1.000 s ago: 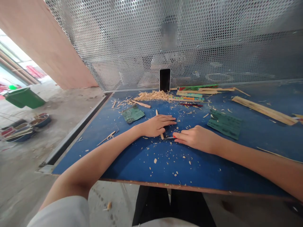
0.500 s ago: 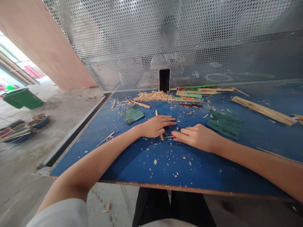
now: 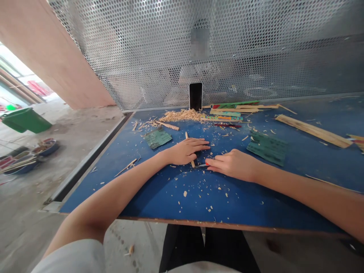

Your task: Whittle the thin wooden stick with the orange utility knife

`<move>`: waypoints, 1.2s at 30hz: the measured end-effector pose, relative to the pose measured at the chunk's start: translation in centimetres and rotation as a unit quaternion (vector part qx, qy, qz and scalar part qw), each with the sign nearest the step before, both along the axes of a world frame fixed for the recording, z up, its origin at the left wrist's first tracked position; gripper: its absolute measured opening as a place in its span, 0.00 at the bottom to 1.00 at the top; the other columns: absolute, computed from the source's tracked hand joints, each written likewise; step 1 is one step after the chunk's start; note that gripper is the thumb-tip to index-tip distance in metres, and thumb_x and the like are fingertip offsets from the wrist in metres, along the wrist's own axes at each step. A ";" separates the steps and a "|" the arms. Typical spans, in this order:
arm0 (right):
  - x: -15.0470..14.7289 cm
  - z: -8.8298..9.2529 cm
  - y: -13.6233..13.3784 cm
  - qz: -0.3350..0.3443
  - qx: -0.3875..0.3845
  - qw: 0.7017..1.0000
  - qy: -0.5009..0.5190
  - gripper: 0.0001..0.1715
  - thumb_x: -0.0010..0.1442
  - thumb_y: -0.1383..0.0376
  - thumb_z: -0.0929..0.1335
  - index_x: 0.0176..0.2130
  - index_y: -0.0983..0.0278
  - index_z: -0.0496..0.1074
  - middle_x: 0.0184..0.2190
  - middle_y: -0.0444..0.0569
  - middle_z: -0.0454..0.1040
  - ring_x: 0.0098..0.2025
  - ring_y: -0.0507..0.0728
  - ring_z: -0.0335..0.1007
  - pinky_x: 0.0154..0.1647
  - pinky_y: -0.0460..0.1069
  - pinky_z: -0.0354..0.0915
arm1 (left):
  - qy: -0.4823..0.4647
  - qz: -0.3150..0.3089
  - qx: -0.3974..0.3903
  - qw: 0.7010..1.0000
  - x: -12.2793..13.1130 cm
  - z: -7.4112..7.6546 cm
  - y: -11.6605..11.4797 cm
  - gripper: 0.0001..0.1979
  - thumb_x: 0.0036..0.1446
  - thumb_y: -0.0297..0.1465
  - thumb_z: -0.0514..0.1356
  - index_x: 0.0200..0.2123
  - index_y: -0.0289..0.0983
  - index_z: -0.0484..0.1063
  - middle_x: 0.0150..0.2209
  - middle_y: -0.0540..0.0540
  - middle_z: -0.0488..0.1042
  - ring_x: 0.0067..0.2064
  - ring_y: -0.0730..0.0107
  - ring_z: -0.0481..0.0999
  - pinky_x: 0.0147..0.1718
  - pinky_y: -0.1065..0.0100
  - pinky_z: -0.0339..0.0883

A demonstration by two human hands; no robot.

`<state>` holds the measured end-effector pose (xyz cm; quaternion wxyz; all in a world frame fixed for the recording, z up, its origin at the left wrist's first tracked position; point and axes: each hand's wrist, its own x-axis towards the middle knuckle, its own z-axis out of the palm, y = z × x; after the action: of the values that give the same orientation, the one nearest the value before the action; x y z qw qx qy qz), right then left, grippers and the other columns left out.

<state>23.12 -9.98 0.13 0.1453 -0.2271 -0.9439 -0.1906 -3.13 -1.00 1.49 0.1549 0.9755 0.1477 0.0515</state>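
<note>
My left hand [image 3: 190,151] lies over a thin pale wooden stick [image 3: 193,164], pinning it to the blue tabletop with the fingers stretched to the right. Both ends of the stick show; its middle is under the palm. In my right hand [image 3: 227,163] is a slim knife with a red handle [image 3: 207,162], mostly covered by the fingers. Its narrow metal blade [image 3: 200,165] points left and meets the stick's near end. Small wood chips [image 3: 185,193] lie scattered around and in front of both hands.
Green sandpaper sheets [image 3: 158,138] [image 3: 267,148] lie on either side. Behind are a heap of shavings [image 3: 183,115], a phone [image 3: 195,96] propped against perforated metal, and several wood strips [image 3: 236,111]. A wide wooden slat [image 3: 313,131] rests at right. The table's front edge [image 3: 199,224] is near my body.
My left hand and the stick keep their places on the table. The knife's blade shows slightly broader at the stick's near end. The whole view has shifted a little.
</note>
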 end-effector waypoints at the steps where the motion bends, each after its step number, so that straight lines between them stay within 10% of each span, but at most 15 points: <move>1: 0.1 0.0 0.0 0.006 0.017 1.000 0.004 0.18 0.80 0.60 0.60 0.52 0.64 0.76 0.28 0.44 0.76 0.26 0.51 0.69 0.25 0.50 0.49 | 0.001 0.000 0.000 1.000 0.0 0.0 0.0 0.36 0.63 0.25 0.48 0.74 0.42 0.59 0.76 0.45 0.57 0.78 0.59 0.52 0.76 0.47 0.45; 16: 0.2 0.4 -0.3 0.009 0.084 0.996 0.020 0.14 0.78 0.62 0.64 0.54 0.65 0.76 0.28 0.43 0.75 0.26 0.51 0.70 0.27 0.51 0.51 | -0.006 0.000 0.018 1.000 0.0 -0.4 0.1 0.32 0.67 0.26 0.47 0.73 0.42 0.60 0.76 0.46 0.58 0.78 0.63 0.52 0.76 0.52 0.44; 36: 0.0 -0.2 0.5 0.001 -0.010 1.000 0.006 0.20 0.81 0.58 0.58 0.51 0.63 0.75 0.30 0.43 0.79 0.29 0.51 0.72 0.25 0.51 0.48 | 0.014 0.007 0.004 1.000 0.0 0.0 0.1 0.37 0.63 0.24 0.49 0.75 0.44 0.58 0.77 0.49 0.55 0.78 0.61 0.50 0.77 0.50 0.42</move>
<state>23.17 -9.49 -0.03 0.1489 -0.2286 -0.9452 -0.1793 -3.17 -0.92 1.49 0.1480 0.9758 0.1563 0.0393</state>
